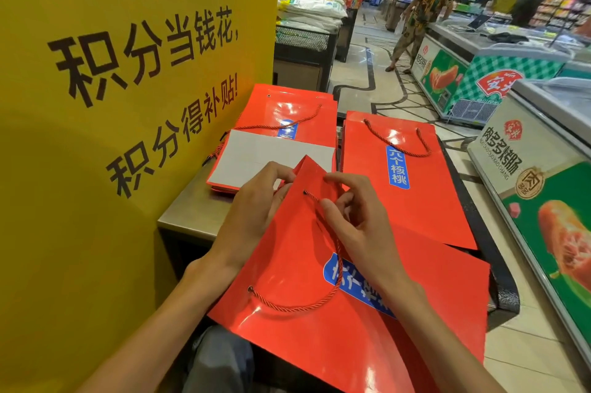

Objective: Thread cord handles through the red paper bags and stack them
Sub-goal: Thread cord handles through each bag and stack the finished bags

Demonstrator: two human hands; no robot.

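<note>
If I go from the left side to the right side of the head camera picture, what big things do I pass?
Yellow sign → pile of red bags with a grey card on top → red bag with a cord handle already in → freezer with food pictures.

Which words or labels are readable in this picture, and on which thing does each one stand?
"积分当钱花," and "积分得补贴!": yellow sign.
"六个核桃": blue label on the right red bag.
"肉多多烤肠": white freezer.
Blue label on the held bag: partly hidden by the right forearm and the cord, unreadable.
Blue label on the far bag stack: mostly hidden.
Top line of the sign, the green freezer's logo and the shelf signs: cut off or blurred.
</note>
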